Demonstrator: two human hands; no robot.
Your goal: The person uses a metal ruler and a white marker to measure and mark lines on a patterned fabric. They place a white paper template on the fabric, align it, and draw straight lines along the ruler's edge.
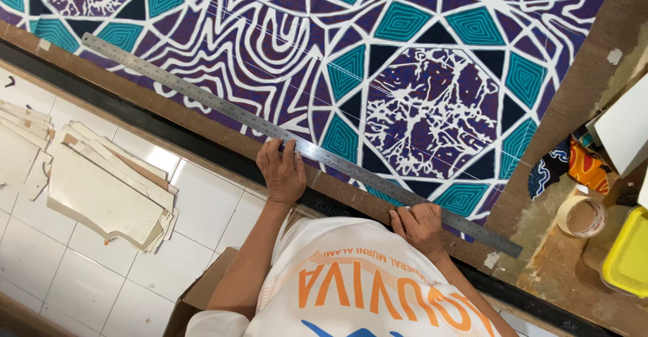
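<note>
Ruler point(202, 97) is being pinned on fabric point(405, 74) by left hand point(283, 172), fingers flat. Right hand point(418, 226) is curled at the ruler's edge; contents can't be told. Likely line-marking, so the ruler must be kept steady.

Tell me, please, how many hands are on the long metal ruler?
2. The left hand presses flat on the middle of the ruler, over the patterned cloth. The right hand rests further along, at the ruler's edge nearer the tape roll. No other hands show.
</note>
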